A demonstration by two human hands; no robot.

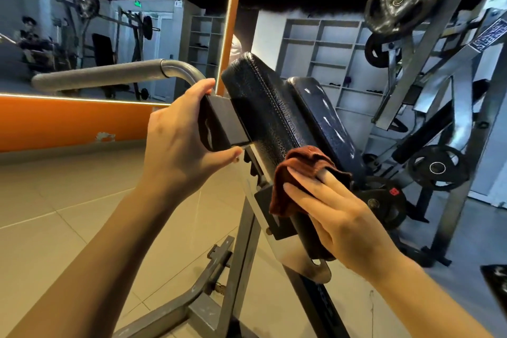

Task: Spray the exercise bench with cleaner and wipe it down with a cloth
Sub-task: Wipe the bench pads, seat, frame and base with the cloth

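Bench pad [263,107]: black cracked vinyl, stitched seam, tilted steeply, upper end at left hand [181,143], lower edge under right hand [337,214]. Glossy wet streaks on far face. Cloth [299,173]: rust-brown, crumpled, beneath right fingers, pressed against pad's lower side.

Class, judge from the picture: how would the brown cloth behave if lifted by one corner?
The cloth would probably hang limp: it already bunches in soft folds under the right hand. It looks light, likely easy to lift. Its towel-like surface suggests it would not slip on the pad.
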